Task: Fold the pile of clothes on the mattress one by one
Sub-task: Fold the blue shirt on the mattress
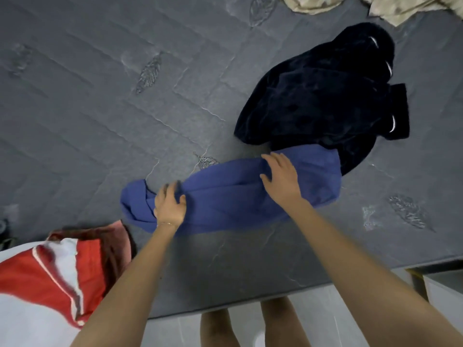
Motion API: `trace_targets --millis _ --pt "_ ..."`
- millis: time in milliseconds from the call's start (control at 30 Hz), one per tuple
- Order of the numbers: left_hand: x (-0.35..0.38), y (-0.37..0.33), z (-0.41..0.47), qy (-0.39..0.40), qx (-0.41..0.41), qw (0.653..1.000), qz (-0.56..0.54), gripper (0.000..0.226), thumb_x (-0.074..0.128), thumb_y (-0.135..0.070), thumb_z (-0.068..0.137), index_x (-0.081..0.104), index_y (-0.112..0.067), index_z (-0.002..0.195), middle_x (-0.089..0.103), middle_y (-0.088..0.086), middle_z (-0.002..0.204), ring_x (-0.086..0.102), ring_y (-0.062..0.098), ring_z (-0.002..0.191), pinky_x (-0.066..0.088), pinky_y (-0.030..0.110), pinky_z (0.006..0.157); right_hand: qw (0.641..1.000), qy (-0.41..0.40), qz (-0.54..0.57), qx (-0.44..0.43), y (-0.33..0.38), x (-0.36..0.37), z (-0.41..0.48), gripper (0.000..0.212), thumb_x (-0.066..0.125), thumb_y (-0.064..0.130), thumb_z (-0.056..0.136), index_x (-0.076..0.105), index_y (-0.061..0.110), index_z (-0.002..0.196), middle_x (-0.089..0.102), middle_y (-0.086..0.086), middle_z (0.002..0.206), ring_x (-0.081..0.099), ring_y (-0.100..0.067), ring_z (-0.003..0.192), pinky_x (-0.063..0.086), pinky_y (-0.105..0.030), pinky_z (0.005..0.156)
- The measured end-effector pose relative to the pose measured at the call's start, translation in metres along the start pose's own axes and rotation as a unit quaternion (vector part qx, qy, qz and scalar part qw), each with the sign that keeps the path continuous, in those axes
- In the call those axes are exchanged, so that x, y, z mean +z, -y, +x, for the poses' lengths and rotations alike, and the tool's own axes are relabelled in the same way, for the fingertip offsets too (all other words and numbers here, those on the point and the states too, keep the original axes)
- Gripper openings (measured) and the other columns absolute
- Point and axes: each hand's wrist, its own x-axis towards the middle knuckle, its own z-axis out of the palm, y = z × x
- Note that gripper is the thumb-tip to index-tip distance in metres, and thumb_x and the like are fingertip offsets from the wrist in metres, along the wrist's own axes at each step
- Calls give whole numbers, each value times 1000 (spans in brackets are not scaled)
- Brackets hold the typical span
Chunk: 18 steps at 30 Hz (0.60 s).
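1. While the left hand (170, 206) curls its fingers into the bunched end of the blue garment (238, 196) and grips the cloth, the right hand (281, 176) lies flat on the same garment further along. Its fingers are straight and spread, pressing down and holding nothing.
2. The garment looks soft, light and limp. It should sag and crease wherever it is unsupported, and it has no stiffness to keep a fold unless smoothed flat. The quilted mattress (100, 101) probably stops it sliding much. A pinch at a hem or corner, one hand at each end, seems a better hold than a fistful from the middle.
3. It is plain mid-blue and gathered into a long band with creases running lengthwise. Its left end is wadded into a lump. What kind of garment it is cannot be told.
4. It lies across the grey mattress near the front edge, and its right end touches the dark navy pile (320, 96).
5. That pile is crumpled, with small white marks on it. A red and white garment (50, 271) sits at the near left, and beige cloth (400, 8) lies at the far edge, well apart.
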Motion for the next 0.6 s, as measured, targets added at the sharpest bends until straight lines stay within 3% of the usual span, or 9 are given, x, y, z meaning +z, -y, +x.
trace_targets --millis 133,200,300,400,500,567,600 --pt "-13 43 28 -66 -99 992 -50 64 56 -21 96 24 -6 150 12 24 157 14 40 143 17 46 114 998 49 5 -38 34 45 13 51 56 20 95 41 15 144 32 -10 154 20 -29 146 17 -40 119" --pt "-17 64 42 -110 -107 987 -51 63 60 -18 93 30 1 145 26 29 149 26 45 137 23 47 110 997 59 22 -47 49 64 15 49 56 19 96 43 15 143 30 -9 155 18 -28 146 17 -38 118" --pt "-23 92 58 -130 -100 983 -76 31 61 -10 91 55 7 117 58 30 119 53 42 114 38 42 95 995 54 62 -57 70 89 11 46 56 19 96 46 14 141 33 -6 154 18 -26 146 18 -36 118" --pt "-26 103 56 -172 -21 980 -98 8 58 -2 88 63 4 89 65 27 93 60 39 92 42 41 82 989 45 121 -68 94 105 3 41 56 20 97 50 11 137 39 -8 149 26 -26 142 22 -34 116" --pt "-24 93 39 -175 90 959 -204 6 57 -1 89 57 -3 84 62 19 88 59 22 87 42 36 83 977 71 199 -41 123 112 -5 40 55 26 98 51 12 136 46 -6 144 37 -21 135 26 -25 111" --pt "-25 75 19 -117 90 941 -306 17 52 -1 94 49 -13 83 55 6 78 52 0 73 40 25 77 948 125 293 26 145 110 -10 44 52 34 99 47 15 139 51 1 138 43 -14 129 33 -24 105" --pt "-25 66 9 -87 89 932 -339 22 51 0 96 46 -17 82 50 1 74 48 -4 66 40 21 73 923 158 345 66 155 110 -11 48 49 39 99 44 17 141 51 7 133 44 -8 125 34 -22 101"
